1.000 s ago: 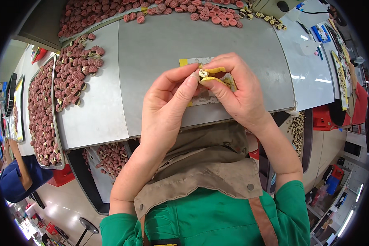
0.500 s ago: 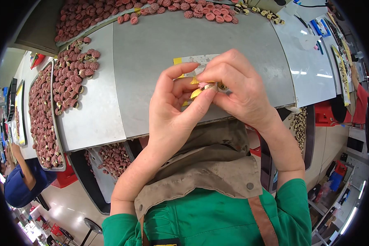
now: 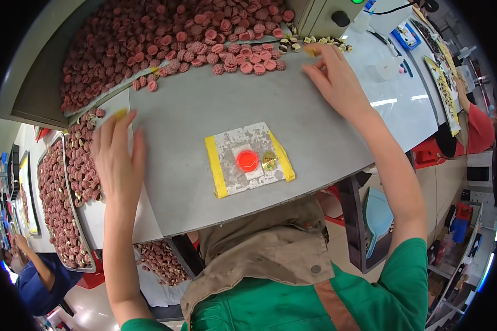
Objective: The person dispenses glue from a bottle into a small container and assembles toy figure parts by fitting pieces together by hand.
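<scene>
My left hand (image 3: 117, 160) reaches over the left side of the table, fingers stretched out and apart, at the edge of a heap of joined pink shell pieces (image 3: 82, 182). A yellow cover shows on one fingertip. At the back right, my right hand (image 3: 339, 83) is beside small black-and-cream pieces (image 3: 320, 42), its thumb and forefinger apart and a yellow cover on the forefinger. Between my hands lies a speckled white pad (image 3: 234, 179) with yellow tape along two sides. On it sit a bright red disc (image 3: 247, 160) and a small gold oval (image 3: 269, 161).
Loose pink ridged shells (image 3: 204, 41) are heaped along the back, beside a machine housing with a black knob (image 3: 340, 19). At the left stands a metal tray (image 3: 64, 165) of joined pieces. A light-blue dustpan (image 3: 376, 215) rests below the table's right edge. Co-workers are at both sides.
My hands have parted from the piece they held together. The left went left to the joined pieces, the right up to the black-and-cream ones. The pad is uncovered; the view has shifted.
</scene>
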Motion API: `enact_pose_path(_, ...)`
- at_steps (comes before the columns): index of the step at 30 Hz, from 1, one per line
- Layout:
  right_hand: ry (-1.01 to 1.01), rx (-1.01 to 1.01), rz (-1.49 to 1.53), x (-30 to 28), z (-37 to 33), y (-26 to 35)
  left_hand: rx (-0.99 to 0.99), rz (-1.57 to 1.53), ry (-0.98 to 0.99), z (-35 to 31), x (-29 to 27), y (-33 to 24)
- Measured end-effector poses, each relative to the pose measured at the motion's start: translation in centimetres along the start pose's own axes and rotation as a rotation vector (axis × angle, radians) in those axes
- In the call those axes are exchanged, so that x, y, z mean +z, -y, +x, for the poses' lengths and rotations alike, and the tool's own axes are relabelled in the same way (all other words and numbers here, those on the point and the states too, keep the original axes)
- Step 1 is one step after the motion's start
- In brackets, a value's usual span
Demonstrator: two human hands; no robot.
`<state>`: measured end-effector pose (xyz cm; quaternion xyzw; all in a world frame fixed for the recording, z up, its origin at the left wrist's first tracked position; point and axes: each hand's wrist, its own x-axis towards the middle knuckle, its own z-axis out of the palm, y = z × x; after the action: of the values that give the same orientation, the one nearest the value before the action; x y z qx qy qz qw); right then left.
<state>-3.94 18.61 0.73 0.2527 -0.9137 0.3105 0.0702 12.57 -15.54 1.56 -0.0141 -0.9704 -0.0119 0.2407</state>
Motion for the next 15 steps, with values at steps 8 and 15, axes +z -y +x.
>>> enact_pose_path(8,-0.104,-0.273,-0.173,2.3,3.1,-2.5,-0.106,-0.345,-0.036,5.3,6.2,-1.5)
enact_pose_path(15,0.024,-0.188,-0.113,-1.0,-4.1,1.2,0.03,-0.69,0.081,3.0,4.6,-5.3)
